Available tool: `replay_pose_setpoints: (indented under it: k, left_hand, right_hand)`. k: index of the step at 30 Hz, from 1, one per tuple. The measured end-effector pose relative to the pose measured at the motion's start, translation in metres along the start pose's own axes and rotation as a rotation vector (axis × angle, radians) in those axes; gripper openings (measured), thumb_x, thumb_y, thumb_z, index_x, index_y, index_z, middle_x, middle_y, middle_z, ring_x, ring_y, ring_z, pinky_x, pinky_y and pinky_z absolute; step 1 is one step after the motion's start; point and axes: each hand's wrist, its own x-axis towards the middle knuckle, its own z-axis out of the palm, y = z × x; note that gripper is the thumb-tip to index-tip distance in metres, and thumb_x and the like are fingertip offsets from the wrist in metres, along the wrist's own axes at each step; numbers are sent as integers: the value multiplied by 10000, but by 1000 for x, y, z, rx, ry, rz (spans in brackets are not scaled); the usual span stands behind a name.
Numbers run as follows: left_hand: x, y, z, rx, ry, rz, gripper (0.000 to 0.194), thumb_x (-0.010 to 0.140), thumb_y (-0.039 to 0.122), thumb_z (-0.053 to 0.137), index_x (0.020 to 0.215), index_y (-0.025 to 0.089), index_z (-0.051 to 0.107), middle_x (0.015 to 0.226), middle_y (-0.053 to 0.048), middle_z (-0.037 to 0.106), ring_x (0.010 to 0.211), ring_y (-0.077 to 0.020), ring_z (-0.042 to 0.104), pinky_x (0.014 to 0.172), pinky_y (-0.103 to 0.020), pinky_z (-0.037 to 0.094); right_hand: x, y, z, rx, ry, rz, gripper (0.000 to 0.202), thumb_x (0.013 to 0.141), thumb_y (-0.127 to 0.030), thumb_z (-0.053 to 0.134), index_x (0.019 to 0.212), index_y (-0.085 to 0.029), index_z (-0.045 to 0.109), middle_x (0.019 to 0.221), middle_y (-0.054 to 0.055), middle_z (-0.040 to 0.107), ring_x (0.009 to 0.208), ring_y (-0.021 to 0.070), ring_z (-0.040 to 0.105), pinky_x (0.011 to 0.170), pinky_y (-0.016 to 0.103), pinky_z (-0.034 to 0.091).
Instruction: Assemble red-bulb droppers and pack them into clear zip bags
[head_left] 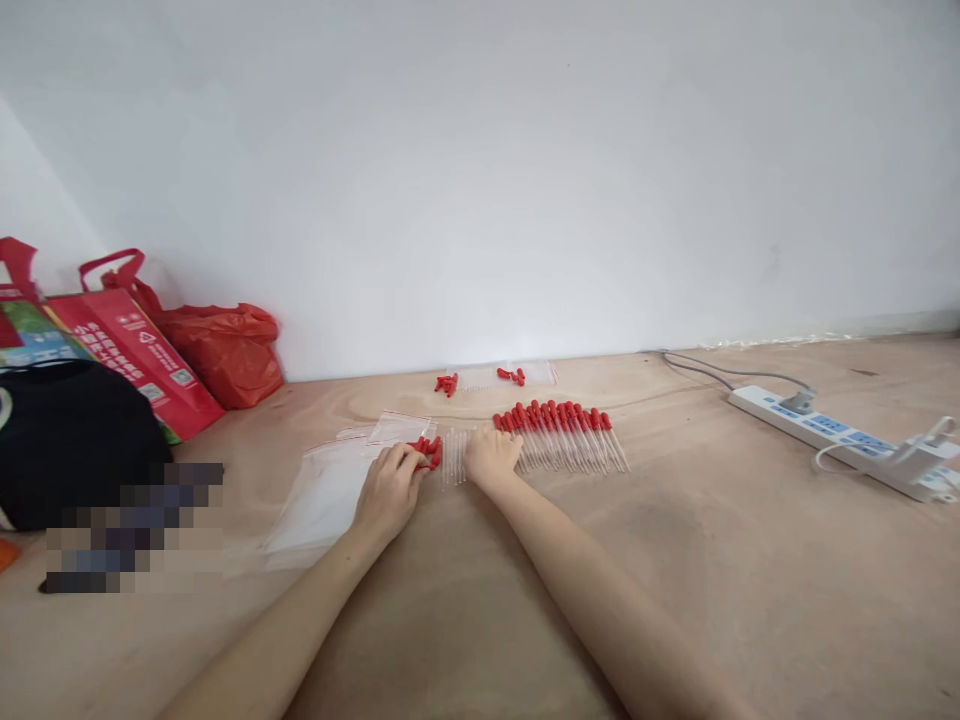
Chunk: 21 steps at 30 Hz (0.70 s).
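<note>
Head view: one run along the tabletop (660, 620), against a pale wall; work in the middle.
Black item: dark cloth-like bulk (79, 435), far left; bag or garment, cannot tell.
Shopping bag: red, printed, red handles (142, 350); leans tilted behind the black item, contents hidden.
Red bag: thin plastic (232, 350), bulging, so something is probably inside; not visible what.
Clear bags: flat, overlapping stack (315, 500), just left of the left hand; no contents made out.
Left hand: over the loose bulbs (390, 485), fingers curled down; cannot tell whether one is pinched.
Loose bulbs: small red heap (435, 458) at the left fingers. Judged soft, light, grippy; take by the sides.
Tubes: slim, clear, side by side (453, 455), between the hands. Judged light, stiff, slick, likely fragile if glass; hold near the upper end, avoid bending the thin shaft.
Far bag: clear, flat (538, 372), near the wall; small red pieces (448, 384) at its left and more to the right, inside or on top unclear.
Right hand: at the tubes' right side (491, 455), fingers bent inward; grasp hidden, cannot tell.
Droppers: bulb-topped tubes in a fanned row (553, 418), just right of the right hand, bulbs toward the wall. Judged top-soft, shaft-stiff, apt to roll; grip where bulb meets shaft.
Power strip: white (829, 435), far right, plugs fitted, well apart.
</note>
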Motion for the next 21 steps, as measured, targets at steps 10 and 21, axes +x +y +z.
replay_pose_setpoints:
  k: [10,21]
  left_hand:
    - [-28,58,0,-401,-64,65,203,862,225,359,1038,186,450,906,-53,579,830,-182,557,733,-318,448]
    - [-27,82,0,-501,-189,127,182,880,238,366,881,197,543,831,-23,609,780,-159,563,725,-293,420]
  right_hand:
    - [-52,113,-35,221,198,-639,229,828,-144,373,975,-160,548,859,80,558,774,158,527,681,278,381]
    - [-82,133,-38,235,142,-802,157,832,-173,422,883,-186,570,778,29,616,693,117,540,718,292,315]
